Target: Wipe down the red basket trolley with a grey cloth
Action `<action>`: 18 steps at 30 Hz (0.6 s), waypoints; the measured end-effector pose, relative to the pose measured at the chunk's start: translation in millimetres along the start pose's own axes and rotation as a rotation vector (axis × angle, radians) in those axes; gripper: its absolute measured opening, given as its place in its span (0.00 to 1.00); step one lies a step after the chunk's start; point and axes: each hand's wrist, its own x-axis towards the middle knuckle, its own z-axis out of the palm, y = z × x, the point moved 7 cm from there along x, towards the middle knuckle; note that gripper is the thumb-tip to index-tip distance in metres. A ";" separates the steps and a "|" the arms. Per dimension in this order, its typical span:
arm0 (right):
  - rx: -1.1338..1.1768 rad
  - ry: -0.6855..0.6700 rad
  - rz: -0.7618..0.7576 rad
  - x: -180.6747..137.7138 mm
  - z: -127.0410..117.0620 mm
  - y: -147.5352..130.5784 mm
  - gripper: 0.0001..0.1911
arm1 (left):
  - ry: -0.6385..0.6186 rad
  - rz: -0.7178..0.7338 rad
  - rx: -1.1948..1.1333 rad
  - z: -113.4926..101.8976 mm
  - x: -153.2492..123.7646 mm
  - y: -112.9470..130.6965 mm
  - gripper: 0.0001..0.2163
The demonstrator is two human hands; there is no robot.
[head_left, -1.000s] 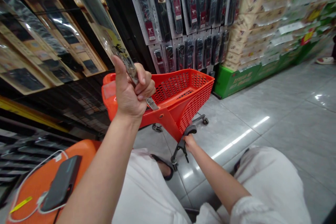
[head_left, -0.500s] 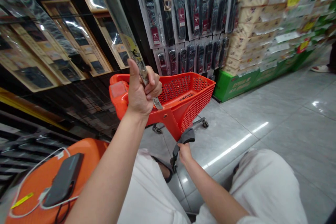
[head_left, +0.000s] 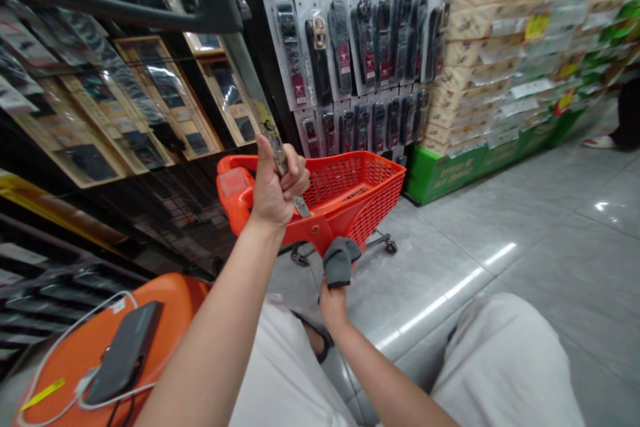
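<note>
Left hand (head_left: 274, 188) grips wrapped strip (head_left: 249, 87) aloft; right hand (head_left: 333, 303) clutches grey cloth (head_left: 339, 262) below.

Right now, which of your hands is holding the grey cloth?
The right hand, low near the floor, grips the grey cloth. The raised left hand grips a long clear packet instead.

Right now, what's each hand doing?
Left hand: closed on a long clear-wrapped pack.
Right hand: closed on a grey cloth.
</note>
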 end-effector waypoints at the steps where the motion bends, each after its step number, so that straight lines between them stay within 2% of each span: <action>1: -0.009 -0.040 -0.124 0.2 0.1 -14.8 0.25 | -0.012 0.005 0.009 0.4 0.0 0.3 0.28; 4: -0.121 -0.160 -0.437 -3.8 -3.8 -42.6 0.42 | -0.053 0.021 0.021 2.4 -0.4 1.4 0.28; 7: -0.280 -0.190 -0.552 -0.9 -9.0 -52.1 0.52 | -0.062 0.018 0.014 3.2 -1.3 1.5 0.28; 10: -0.353 -0.205 -0.604 11.7 -4.5 -71.7 0.53 | -0.048 0.007 -0.006 2.7 -2.3 1.0 0.28; 13: -0.378 -0.219 -0.696 22.4 3.3 -92.3 0.48 | -0.063 0.018 -0.006 3.6 -3.2 1.7 0.28; 15: -0.398 -0.234 -0.735 24.2 6.1 -94.7 0.46 | -0.113 0.045 0.020 6.0 -3.8 3.4 0.28; 18: -0.438 -0.252 -0.763 20.6 5.6 -95.0 0.48 | -0.183 0.086 0.061 9.0 -4.3 6.1 0.28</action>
